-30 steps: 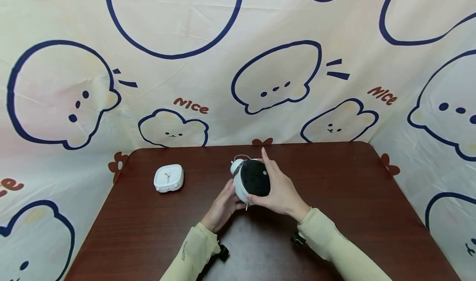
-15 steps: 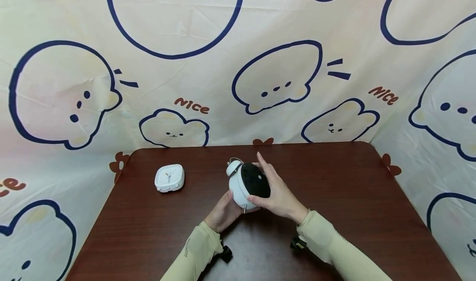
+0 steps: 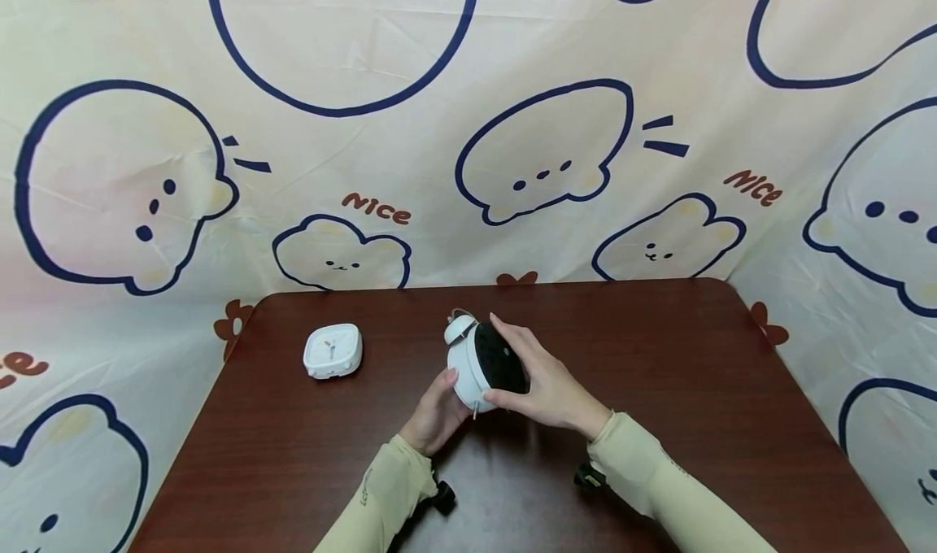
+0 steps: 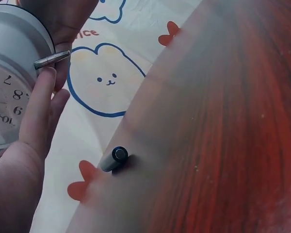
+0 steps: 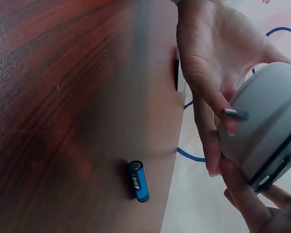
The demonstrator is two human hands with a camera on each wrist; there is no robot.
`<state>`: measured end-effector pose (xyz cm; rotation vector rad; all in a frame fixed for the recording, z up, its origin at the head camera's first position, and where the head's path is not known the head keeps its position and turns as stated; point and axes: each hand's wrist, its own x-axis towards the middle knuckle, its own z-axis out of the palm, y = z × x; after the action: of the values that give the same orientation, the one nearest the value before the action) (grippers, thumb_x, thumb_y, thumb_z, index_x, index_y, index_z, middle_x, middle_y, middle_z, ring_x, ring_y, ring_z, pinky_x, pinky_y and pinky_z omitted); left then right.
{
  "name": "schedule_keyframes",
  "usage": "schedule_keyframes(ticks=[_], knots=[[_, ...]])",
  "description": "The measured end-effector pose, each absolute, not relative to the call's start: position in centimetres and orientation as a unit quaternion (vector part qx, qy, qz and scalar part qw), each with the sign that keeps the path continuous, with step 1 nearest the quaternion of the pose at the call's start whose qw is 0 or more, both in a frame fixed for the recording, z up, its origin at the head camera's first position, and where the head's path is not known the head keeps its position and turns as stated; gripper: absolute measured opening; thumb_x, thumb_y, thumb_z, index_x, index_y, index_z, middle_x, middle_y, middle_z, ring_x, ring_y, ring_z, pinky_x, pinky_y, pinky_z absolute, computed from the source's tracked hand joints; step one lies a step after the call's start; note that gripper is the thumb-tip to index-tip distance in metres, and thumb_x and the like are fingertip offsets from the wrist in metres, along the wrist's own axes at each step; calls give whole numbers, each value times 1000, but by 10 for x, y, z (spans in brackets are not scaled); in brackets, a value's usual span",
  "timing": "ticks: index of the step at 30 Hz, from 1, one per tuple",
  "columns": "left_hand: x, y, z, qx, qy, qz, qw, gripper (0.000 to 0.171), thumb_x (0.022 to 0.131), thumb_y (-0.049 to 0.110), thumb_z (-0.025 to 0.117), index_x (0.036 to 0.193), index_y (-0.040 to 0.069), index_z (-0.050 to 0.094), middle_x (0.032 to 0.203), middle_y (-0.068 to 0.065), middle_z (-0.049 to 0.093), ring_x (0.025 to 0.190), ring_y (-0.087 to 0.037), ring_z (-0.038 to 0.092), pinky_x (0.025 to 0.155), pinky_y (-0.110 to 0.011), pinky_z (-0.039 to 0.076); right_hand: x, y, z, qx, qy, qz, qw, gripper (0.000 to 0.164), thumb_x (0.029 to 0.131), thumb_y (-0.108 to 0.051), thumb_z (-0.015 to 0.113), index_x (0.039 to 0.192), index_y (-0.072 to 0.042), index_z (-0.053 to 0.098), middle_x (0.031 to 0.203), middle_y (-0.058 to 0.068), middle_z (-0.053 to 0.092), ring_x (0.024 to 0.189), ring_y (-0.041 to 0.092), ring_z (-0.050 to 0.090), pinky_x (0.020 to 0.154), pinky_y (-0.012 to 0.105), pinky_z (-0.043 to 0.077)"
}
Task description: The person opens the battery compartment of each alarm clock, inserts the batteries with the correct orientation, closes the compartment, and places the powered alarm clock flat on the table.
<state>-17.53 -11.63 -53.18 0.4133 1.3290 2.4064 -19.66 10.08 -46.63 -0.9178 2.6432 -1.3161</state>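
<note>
Both hands hold a white twin-bell alarm clock [image 3: 468,374], tilted, its black back [image 3: 498,358] facing right in the head view. My left hand [image 3: 433,419] supports it from the left and below, with the thumb up its side. Around the black back's edge, my right hand [image 3: 549,382] grips with thumb and fingers spread. The left wrist view shows part of the clock's numbered dial [image 4: 5,104] and a short metal leg [image 4: 52,59] beside a fingertip. In the right wrist view the leg [image 5: 235,114] sticks out of the white casing [image 5: 259,111].
A blue and black battery [image 5: 138,182] lies on the dark wood table [image 3: 659,358]. A small white rounded-square clock [image 3: 333,350] lies at the table's left. Behind, a patterned cloth [image 3: 424,154] hangs along the table's far edge.
The alarm clock has tilted and shifted slightly left, its black back turning further right. My right fingers, raised earlier, have come down onto the back's upper edge.
</note>
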Motion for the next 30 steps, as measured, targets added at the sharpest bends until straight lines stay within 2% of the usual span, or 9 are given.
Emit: schedule_keyframes(ticks=[2, 5, 9, 14, 18, 21, 23, 27, 30], knots=[[-176, -116, -532, 143, 479, 848, 175, 32, 106, 37, 35, 133, 25, 46, 118, 11, 62, 106, -6, 59, 93, -27, 51, -196, 101, -465, -299, 859, -416, 16, 99, 88, -49, 80, 165, -40, 18, 160, 2, 38, 133, 27, 53, 104, 59, 50], [-178, -116, -532, 148, 498, 838, 164, 41, 104, 34, 36, 143, 21, 40, 122, 9, 61, 108, -8, 59, 94, -28, 51, -194, 102, -463, -300, 868, -395, 3, 102, 86, -54, 80, 165, -41, 16, 160, 0, 38, 122, 24, 59, 96, 50, 54], [-180, -116, -531, 148, 519, 827, 154, 55, 103, 31, 38, 154, 11, 29, 124, 5, 60, 107, -10, 61, 91, -30, 53, -192, 101, -460, -298, 880, -369, -8, 105, 85, -59, 79, 165, -42, 14, 160, -2, 39, 99, 24, 63, 77, 37, 53], [-183, -115, -532, 135, 525, 827, 150, 63, 102, 26, 41, 158, 4, 22, 126, 2, 59, 103, -11, 63, 84, -30, 55, -189, 100, -456, -293, 889, -352, -21, 108, 82, -62, 80, 165, -43, 14, 160, -2, 40, 84, 20, 63, 72, 35, 52], [-185, -114, -531, 125, 544, 818, 140, 60, 102, 25, 49, 154, 3, 27, 128, -4, 55, 103, -13, 63, 81, -29, 56, -187, 95, -456, -284, 898, -333, -32, 113, 79, -64, 82, 165, -41, 13, 160, -2, 41, 81, 19, 65, 73, 37, 54], [-184, -113, -528, 113, 567, 804, 138, 59, 102, 27, 56, 151, 4, 31, 132, -9, 52, 108, -16, 62, 84, -31, 58, -185, 90, -458, -273, 905, -322, -39, 118, 77, -64, 84, 167, -31, 15, 159, 3, 42, 94, 21, 66, 77, 39, 55], [-183, -111, -526, 99, 581, 796, 139, 60, 102, 28, 60, 150, 6, 33, 136, -11, 50, 112, -17, 61, 87, -33, 58, -185, 87, -460, -267, 909, -317, -44, 121, 75, -63, 86, 167, -23, 18, 158, 5, 43, 94, 21, 67, 76, 40, 55], [-180, -110, -522, 75, 599, 786, 135, 65, 97, 27, 71, 148, 6, 34, 140, -15, 47, 112, -17, 62, 85, -30, 58, -184, 82, -463, -262, 910, -315, -63, 116, 75, -54, 89, 163, -12, 27, 155, 9, 46, 91, 21, 66, 72, 38, 56], [-178, -109, -519, 70, 607, 781, 127, 73, 94, 28, 77, 148, 6, 34, 141, -17, 47, 110, -18, 63, 82, -32, 59, -184, 81, -464, -262, 909, -316, -77, 109, 76, -44, 90, 160, -10, 31, 151, 10, 50, 90, 21, 66, 70, 37, 55]])
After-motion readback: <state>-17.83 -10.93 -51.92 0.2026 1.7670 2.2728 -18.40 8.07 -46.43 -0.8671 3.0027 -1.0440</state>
